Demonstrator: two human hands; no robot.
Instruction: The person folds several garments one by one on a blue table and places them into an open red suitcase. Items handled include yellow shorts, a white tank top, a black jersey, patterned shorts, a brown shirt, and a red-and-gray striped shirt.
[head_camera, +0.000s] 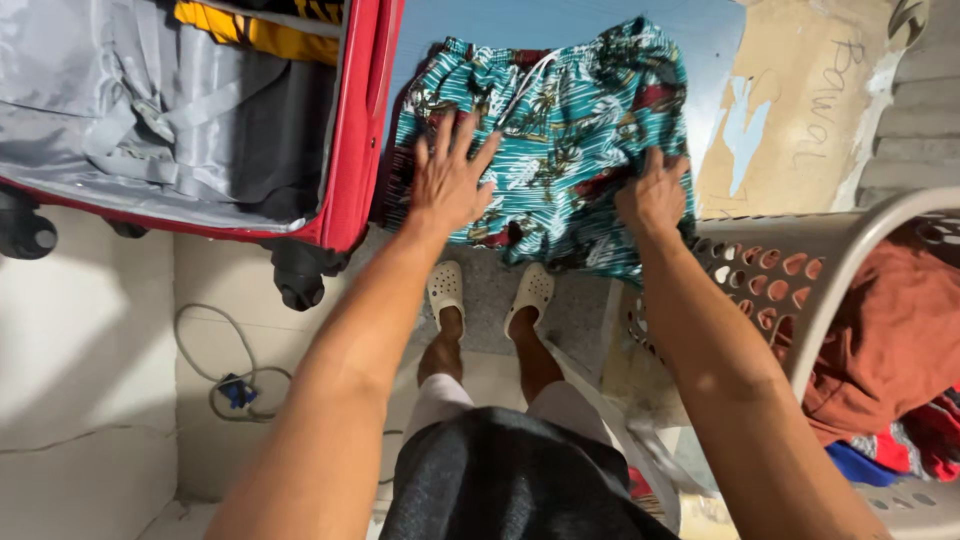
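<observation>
Dark shorts and bare forearms fill the near foreground, with pale clogs (488, 292) seen below on the grey floor. Teal palm-print shorts (560, 130) are spread flat on a blue surface, waistband toward its far edge, hem hanging near its front edge. Left hand (447, 180) is laid flat on the shorts' left half, fingers splayed apart, nothing gripped. Right hand (655, 195) is closed on a bunched fold of the fabric at the shorts' lower right corner. An open red suitcase (355, 130) is lying just beside the shorts on the left, grey lining and a yellow garment (255, 30) inside. A pale laundry basket (800, 270) with rust-red clothing (890, 330) is standing at the right.

Risk, judged: the hem is already hanging over the front edge, so a hard pull by the right hand could drag the shorts off onto the floor. Uneven pinning by the left palm could leave creases or a crooked fold. A loose cable (235, 385) on the floor by the feet could be caught when stepping.
</observation>
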